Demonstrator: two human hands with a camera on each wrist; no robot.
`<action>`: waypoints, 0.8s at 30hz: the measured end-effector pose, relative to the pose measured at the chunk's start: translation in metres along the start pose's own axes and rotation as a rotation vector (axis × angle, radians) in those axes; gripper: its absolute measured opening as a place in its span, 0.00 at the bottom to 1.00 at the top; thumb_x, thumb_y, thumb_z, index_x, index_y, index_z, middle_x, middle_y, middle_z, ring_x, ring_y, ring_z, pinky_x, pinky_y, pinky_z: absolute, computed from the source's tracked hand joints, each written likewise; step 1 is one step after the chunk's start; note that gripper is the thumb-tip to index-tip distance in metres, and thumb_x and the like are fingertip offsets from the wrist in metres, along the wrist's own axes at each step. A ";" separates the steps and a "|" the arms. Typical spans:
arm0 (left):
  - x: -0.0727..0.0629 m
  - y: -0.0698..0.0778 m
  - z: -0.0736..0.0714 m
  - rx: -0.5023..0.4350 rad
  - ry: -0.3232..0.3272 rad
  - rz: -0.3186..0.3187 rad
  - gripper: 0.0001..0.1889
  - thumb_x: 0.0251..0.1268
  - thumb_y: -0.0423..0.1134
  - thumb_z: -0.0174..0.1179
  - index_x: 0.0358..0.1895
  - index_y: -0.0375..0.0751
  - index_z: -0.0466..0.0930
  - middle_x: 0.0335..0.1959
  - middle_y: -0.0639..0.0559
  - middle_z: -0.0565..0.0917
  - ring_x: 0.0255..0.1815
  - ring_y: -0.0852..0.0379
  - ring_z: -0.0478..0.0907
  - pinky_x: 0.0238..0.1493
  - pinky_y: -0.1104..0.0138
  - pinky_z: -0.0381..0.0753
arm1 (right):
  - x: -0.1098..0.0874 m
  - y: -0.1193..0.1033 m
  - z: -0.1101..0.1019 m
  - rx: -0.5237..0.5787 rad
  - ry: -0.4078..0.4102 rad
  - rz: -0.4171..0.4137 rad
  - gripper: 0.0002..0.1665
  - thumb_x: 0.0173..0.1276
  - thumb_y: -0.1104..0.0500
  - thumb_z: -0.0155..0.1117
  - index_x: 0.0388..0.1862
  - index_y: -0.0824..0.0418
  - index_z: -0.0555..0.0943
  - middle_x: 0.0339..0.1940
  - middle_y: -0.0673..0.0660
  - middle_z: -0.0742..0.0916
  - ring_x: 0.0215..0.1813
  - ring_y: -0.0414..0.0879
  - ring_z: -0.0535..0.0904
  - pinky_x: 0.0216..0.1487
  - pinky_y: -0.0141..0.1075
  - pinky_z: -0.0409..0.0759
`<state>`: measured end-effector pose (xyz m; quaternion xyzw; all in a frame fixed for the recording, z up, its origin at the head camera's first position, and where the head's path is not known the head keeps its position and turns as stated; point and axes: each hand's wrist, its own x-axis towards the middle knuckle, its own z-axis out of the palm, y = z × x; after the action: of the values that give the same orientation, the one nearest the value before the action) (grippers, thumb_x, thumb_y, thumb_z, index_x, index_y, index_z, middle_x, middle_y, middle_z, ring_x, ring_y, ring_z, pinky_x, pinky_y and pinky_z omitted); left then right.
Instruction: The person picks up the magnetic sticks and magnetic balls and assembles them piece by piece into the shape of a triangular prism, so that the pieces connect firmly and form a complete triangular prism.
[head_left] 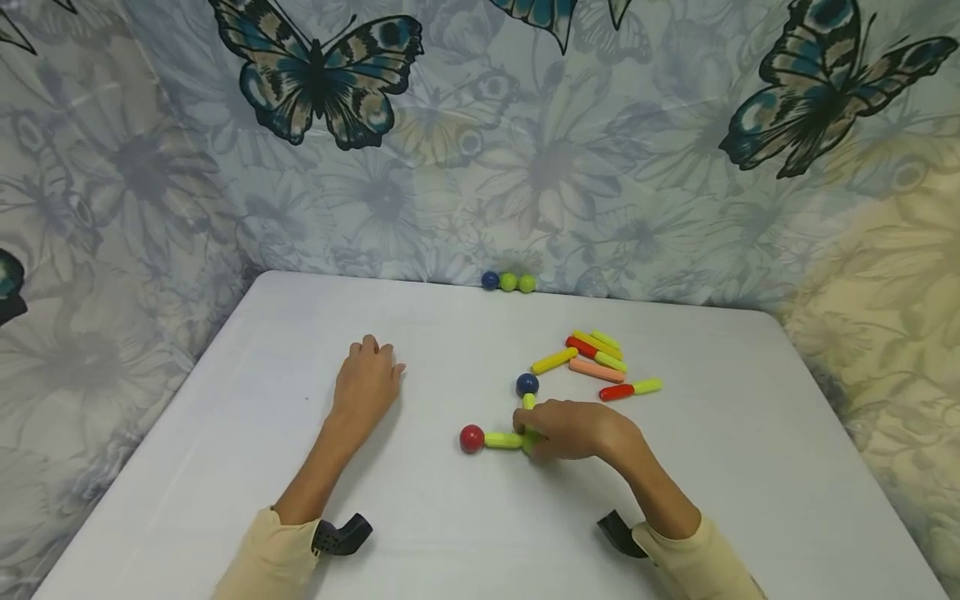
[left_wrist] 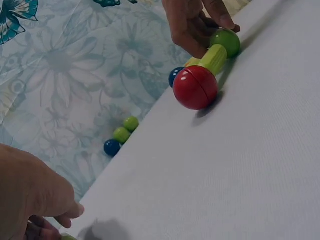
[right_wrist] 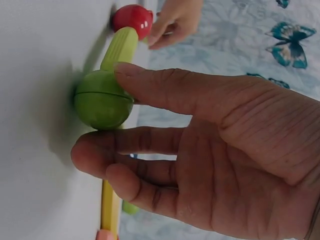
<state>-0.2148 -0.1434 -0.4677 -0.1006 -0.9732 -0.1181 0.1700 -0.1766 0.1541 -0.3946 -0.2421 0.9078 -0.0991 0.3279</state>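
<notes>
My right hand [head_left: 577, 429] pinches a green ball [right_wrist: 103, 100] between thumb and fingers, low over the white table. From that ball a light green rod [head_left: 503, 440] runs left to a red ball [head_left: 472, 438]. Another light green rod [head_left: 529, 401] leads away toward a dark blue ball [head_left: 527, 384], partly covered by the fingers. My left hand [head_left: 366, 379] is over the left half of the table, its fingers curled downward. A light green piece [left_wrist: 68, 237] shows under its fingers in the left wrist view, mostly hidden by the hand.
A loose pile of rods, with a yellow rod [head_left: 554, 361], a salmon rod [head_left: 597, 370] and a red rod [head_left: 617, 392] touching a green one, lies beyond my right hand. At the back edge of the table [head_left: 390, 308], a blue ball [head_left: 490, 280] and two green balls [head_left: 517, 283] line up by the butterfly-print cloth.
</notes>
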 end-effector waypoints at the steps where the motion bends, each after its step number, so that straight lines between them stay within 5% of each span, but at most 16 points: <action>1: -0.001 0.000 -0.001 0.023 -0.014 -0.008 0.15 0.68 0.35 0.70 0.45 0.22 0.85 0.40 0.31 0.82 0.35 0.40 0.81 0.36 0.57 0.87 | 0.000 0.000 0.000 -0.002 -0.001 0.001 0.15 0.71 0.60 0.72 0.53 0.51 0.80 0.35 0.50 0.80 0.42 0.45 0.76 0.45 0.41 0.78; 8: -0.002 0.002 -0.006 -0.019 -0.093 -0.098 0.11 0.68 0.29 0.66 0.48 0.23 0.82 0.33 0.30 0.85 0.27 0.39 0.86 0.24 0.57 0.86 | 0.001 0.002 0.000 0.009 -0.008 0.005 0.15 0.71 0.60 0.72 0.53 0.51 0.80 0.34 0.51 0.80 0.42 0.45 0.76 0.45 0.42 0.78; 12: -0.001 0.003 -0.004 -0.106 -0.161 -0.137 0.06 0.71 0.32 0.63 0.45 0.33 0.80 0.27 0.36 0.83 0.22 0.43 0.80 0.20 0.57 0.78 | 0.001 0.003 0.001 0.014 -0.010 0.004 0.15 0.71 0.60 0.71 0.53 0.51 0.80 0.34 0.51 0.80 0.42 0.45 0.76 0.45 0.41 0.78; 17: 0.000 -0.002 0.002 -0.179 -0.166 -0.141 0.03 0.75 0.33 0.59 0.40 0.38 0.77 0.19 0.45 0.75 0.20 0.49 0.70 0.18 0.63 0.67 | 0.003 0.002 0.002 0.009 -0.006 0.005 0.15 0.71 0.60 0.71 0.53 0.51 0.80 0.34 0.51 0.80 0.42 0.45 0.76 0.46 0.41 0.79; 20: 0.002 0.002 0.002 -0.320 -0.275 -0.110 0.00 0.74 0.32 0.56 0.43 0.40 0.76 0.17 0.52 0.69 0.20 0.56 0.65 0.21 0.67 0.63 | 0.004 0.002 0.002 0.014 -0.006 0.001 0.15 0.71 0.60 0.71 0.53 0.51 0.80 0.34 0.51 0.80 0.42 0.45 0.76 0.46 0.42 0.78; 24: 0.004 0.027 -0.001 -0.620 -0.493 -0.081 0.09 0.73 0.34 0.59 0.51 0.43 0.73 0.21 0.53 0.77 0.22 0.60 0.69 0.28 0.68 0.67 | 0.004 0.003 0.001 0.013 -0.013 -0.003 0.14 0.72 0.60 0.71 0.53 0.50 0.80 0.34 0.50 0.80 0.42 0.45 0.76 0.45 0.42 0.77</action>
<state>-0.2116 -0.1179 -0.4600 -0.1341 -0.9062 -0.3851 -0.1121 -0.1797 0.1542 -0.3990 -0.2418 0.9046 -0.1040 0.3352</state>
